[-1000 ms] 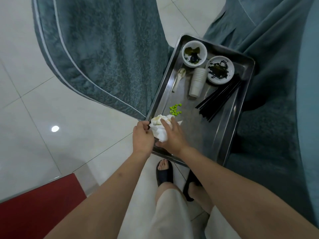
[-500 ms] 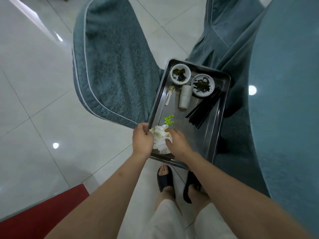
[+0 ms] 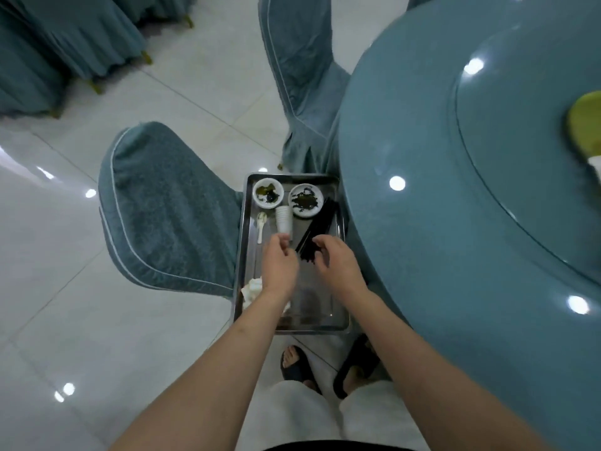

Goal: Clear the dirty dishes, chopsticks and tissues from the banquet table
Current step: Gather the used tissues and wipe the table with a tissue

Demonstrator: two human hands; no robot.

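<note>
Both hands, the left hand (image 3: 280,267) and right hand (image 3: 335,265), hovered loosely curled and holding nothing over a tray (image 3: 328,323) already carrying two dirty bowls (image 3: 268,197), cups (image 3: 284,219), a spoon (image 3: 261,225), chopsticks (image 3: 317,230) and, near-left, tissues (image 3: 252,289), so the table (image 3: 422,196) looked largely cleared.

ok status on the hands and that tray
Left hand and right hand open, above tray. Tissues in near-left corner. Chopsticks, bowls loaded. Nothing blocking.

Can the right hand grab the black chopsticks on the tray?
Probably yes. The right hand hovers right at the near ends of the black chopsticks on the tray, fingers loosely curled and empty, with nothing between them.
</note>
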